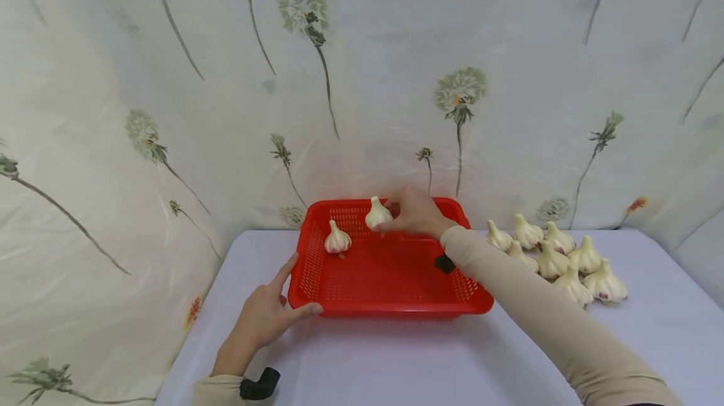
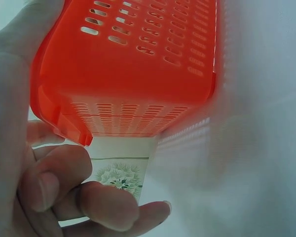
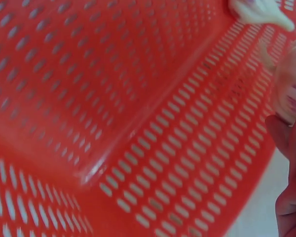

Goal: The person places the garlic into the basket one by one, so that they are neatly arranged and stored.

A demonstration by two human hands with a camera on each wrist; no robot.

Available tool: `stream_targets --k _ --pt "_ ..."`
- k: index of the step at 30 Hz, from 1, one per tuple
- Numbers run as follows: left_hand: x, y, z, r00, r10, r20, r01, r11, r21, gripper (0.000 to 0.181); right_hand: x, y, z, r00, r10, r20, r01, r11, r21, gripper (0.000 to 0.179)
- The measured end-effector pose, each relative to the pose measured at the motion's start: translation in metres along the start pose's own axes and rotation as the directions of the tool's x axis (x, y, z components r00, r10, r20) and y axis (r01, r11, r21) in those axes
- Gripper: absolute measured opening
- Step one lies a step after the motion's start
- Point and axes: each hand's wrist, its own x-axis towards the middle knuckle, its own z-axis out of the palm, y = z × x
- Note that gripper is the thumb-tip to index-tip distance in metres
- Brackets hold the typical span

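Observation:
A red plastic basket (image 1: 390, 312) with slotted walls stands on the table. Over its back part my right hand (image 1: 415, 214) holds a garlic bulb (image 1: 377, 215) in its fingers, stem upward; the right wrist view shows this held bulb (image 3: 288, 84) at its right edge. Another garlic bulb (image 1: 337, 239) sits inside the basket at the left. My left hand (image 1: 266, 315) rests on the basket's front left corner, thumb and index finger spread along the rim. In the left wrist view its other fingers (image 2: 108, 205) hang loosely curled beside the basket wall (image 2: 123, 74).
Several garlic bulbs (image 1: 551, 260) stand grouped on the table to the right of the basket, beyond my right forearm. The white tabletop (image 1: 396, 362) reaches back to a curtain (image 1: 384, 110) printed with dandelions, close behind the basket.

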Motion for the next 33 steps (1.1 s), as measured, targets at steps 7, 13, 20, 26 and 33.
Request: stream_targets --k 7,13,20,26,33 --pt "-0.001 0.000 0.004 1.000 0.002 -0.001 -0.002 1.000 0.001 0.106 0.003 0.001 0.027 0.997 0.039 0.060 -0.037 0.999 -0.031 0.032" --pt "-0.001 0.000 0.004 1.000 0.022 -0.003 -0.022 1.000 -0.005 0.106 0.004 0.003 0.042 0.997 0.042 0.066 -0.039 0.998 -0.050 0.036" --pt "-0.002 -0.001 0.004 1.000 0.014 0.001 -0.014 1.000 -0.004 0.107 0.005 0.002 0.054 0.997 0.043 0.058 -0.039 0.998 -0.057 0.045" --pt "-0.002 -0.002 0.003 1.000 0.011 0.000 -0.011 1.000 0.001 0.106 0.008 0.002 0.061 0.996 0.054 0.065 -0.050 0.997 -0.059 0.044" --pt "-0.002 -0.004 -0.001 1.000 0.015 -0.006 -0.015 1.000 -0.009 0.106 0.011 -0.001 0.064 0.992 0.071 0.106 -0.059 0.992 -0.109 0.044"
